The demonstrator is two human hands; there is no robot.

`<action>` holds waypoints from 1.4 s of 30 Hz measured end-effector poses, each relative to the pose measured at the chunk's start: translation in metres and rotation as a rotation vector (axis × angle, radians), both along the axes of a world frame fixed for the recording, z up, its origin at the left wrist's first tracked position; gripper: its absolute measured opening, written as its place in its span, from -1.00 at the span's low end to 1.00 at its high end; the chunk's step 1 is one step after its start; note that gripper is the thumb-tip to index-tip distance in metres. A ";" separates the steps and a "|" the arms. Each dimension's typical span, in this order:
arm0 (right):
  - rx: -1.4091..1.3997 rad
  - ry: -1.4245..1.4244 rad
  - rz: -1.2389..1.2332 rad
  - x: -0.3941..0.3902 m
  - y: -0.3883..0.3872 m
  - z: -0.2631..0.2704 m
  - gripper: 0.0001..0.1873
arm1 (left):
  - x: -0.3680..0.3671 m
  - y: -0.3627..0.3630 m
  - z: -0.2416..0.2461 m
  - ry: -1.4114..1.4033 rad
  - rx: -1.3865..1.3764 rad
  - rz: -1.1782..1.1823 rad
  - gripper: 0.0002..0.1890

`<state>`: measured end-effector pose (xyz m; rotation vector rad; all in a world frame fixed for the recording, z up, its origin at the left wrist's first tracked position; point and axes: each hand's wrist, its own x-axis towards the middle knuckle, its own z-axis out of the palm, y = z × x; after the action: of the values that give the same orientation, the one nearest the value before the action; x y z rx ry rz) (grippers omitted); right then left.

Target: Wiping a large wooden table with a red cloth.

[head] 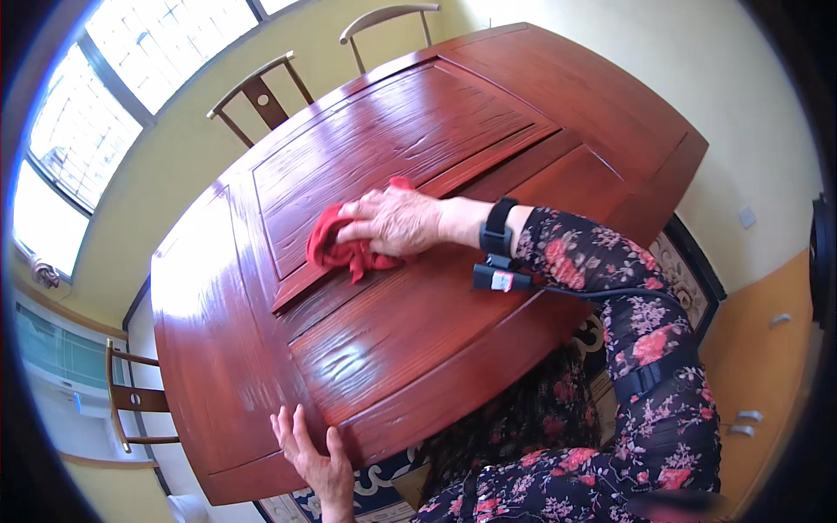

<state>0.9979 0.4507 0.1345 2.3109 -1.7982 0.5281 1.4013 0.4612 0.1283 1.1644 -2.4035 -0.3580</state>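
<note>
A crumpled red cloth [327, 245] lies on a glossy reddish-brown wooden table [366, 137] with recessed panels. My right hand [399, 222] is pressed over the cloth, its fingers bent around it, near the raised edge of the middle panel. A bit of the cloth sticks out beyond the hand. A black strap with a small cabled device is on the right wrist. At the table's near edge, my left hand [314, 451] rests with its fingers spread on the wood, with nothing held.
Wooden chairs stand around the table: one at the left [140, 399], two along the far side [265, 101] [392, 19]. Windows [163, 39] are at upper left. A wooden cabinet [765, 366] stands at the right, and a patterned rug [327, 503] lies below.
</note>
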 end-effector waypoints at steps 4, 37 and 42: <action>0.123 -0.040 -0.290 -0.037 0.017 0.004 -0.48 | 0.057 -0.014 -0.013 -0.247 -0.041 -0.009 -0.41; -0.004 -0.057 -1.334 -0.132 0.099 -0.063 -0.67 | 0.072 -0.004 -0.040 -0.412 -0.016 -0.061 -0.34; -0.122 -0.168 -0.393 -0.033 0.128 -0.047 -0.69 | 0.015 0.020 -0.021 -0.356 0.030 0.129 -0.42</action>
<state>0.9646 0.5790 0.0871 1.8137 -2.1554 0.7549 1.4163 0.4815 0.1076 1.4958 -2.6074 -0.1555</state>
